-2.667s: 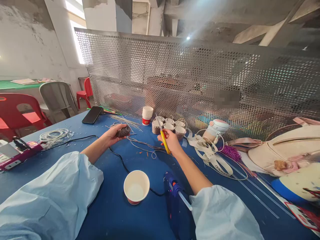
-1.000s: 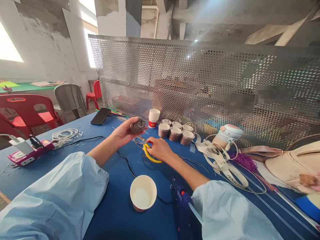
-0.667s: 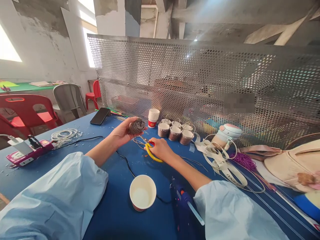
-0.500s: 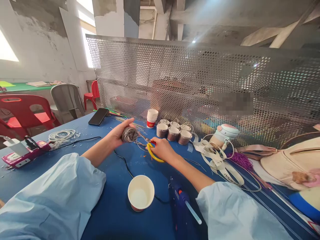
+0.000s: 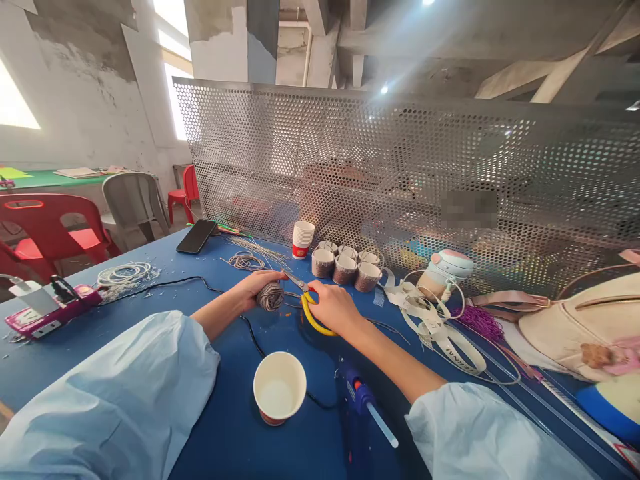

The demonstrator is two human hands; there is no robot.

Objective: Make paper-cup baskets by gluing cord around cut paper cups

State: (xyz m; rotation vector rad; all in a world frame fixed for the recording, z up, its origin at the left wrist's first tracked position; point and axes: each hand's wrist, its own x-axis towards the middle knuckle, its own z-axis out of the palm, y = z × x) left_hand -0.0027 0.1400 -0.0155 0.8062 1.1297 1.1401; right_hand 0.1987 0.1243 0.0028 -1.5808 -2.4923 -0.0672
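A wound ball of grey-brown yarn [image 5: 271, 297] sits in my left hand [image 5: 259, 285], whose fingers are closed and point right. My right hand [image 5: 331, 307] grips scissors [image 5: 317, 319] by their yellow handle. The scissor blades reach up and left to the fingertips of my left hand; whether a strand lies between them is too small to tell. Nearer to me, an open white paper cup [image 5: 280, 387] stands upright on the blue table. To its right is a blue glue gun [image 5: 361, 393] with a clear glue stick in its rear.
Several yarn-wrapped cups [image 5: 345, 268] stand beside a stack of paper cups [image 5: 303, 239] before the perforated metal screen [image 5: 320, 147]. White ribbon [image 5: 440, 320] and a beige bag [image 5: 580, 320] lie right. A phone [image 5: 197, 237], coiled cord [image 5: 125, 273] and pink power strip [image 5: 53, 310] are left.
My left hand has gone from spread fingers to closed and shifted right and down with the yarn ball. The scissors have moved slightly right and down, their tips now at my left fingertips.
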